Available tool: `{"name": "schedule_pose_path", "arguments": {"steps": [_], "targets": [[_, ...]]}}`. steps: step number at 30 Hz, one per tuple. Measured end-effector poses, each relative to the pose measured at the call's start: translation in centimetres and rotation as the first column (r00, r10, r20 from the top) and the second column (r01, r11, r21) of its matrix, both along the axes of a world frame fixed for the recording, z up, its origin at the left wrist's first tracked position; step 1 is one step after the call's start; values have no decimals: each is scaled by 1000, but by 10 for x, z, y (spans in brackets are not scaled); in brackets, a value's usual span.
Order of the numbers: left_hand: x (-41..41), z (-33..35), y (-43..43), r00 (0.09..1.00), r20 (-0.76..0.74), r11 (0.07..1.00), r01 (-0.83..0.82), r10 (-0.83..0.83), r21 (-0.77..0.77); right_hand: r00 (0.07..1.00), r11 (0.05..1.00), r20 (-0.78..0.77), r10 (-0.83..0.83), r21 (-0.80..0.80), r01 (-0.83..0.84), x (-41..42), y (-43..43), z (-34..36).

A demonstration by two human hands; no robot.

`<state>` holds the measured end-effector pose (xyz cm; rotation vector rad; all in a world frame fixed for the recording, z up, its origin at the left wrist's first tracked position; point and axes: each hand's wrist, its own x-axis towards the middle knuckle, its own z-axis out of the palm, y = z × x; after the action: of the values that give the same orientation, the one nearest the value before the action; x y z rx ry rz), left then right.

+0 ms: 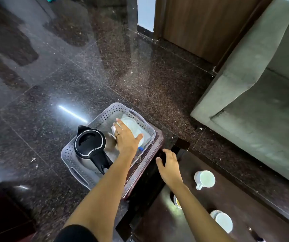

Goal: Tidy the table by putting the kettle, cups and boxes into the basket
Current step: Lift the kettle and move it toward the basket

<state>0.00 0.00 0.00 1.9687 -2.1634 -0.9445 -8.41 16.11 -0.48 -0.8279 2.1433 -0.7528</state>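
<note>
A pale perforated basket (108, 109) stands on a small dark stool (159, 137). In it are a black-and-steel kettle (89, 142) at the near left and white plates (131, 123) at the far end. My left hand (126, 138) reaches into the basket between them, fingers curled over a small white cup (113, 129) that it mostly hides. My right hand (169, 166) hovers open over the dark table's corner (183, 144), holding nothing. On the table stand a white cup (204, 179) and a second white cup (223, 220). A third vessel (177, 202) is partly hidden by my right forearm.
A clear box with a blue part (140, 149) lies in the basket by my left wrist. A grey-green sofa (262, 84) fills the right side. Polished dark stone floor (52, 84) surrounds the stool. A wooden door (201, 23) is at the back.
</note>
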Motion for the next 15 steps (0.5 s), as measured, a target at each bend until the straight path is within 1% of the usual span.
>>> {"name": "schedule_pose_path", "arguments": {"steps": [3,8,12,15], "targets": [[-2,-1,-7,1000,-9,1000,-11,11,12,1000,1000,16,-19,21,19,1,-2,-6],[-5,0,-16,995,-81,998,-60,62,25,1000,999,21,-22,50,21,1,-5,-7],[-3,5,-19,997,-56,998,-60,60,11,999,999,23,-29,37,28,0,-6,-6],[-1,10,-15,997,-67,998,-50,49,-27,1000,999,6,-27,27,27,-2,-2,-3]]}}
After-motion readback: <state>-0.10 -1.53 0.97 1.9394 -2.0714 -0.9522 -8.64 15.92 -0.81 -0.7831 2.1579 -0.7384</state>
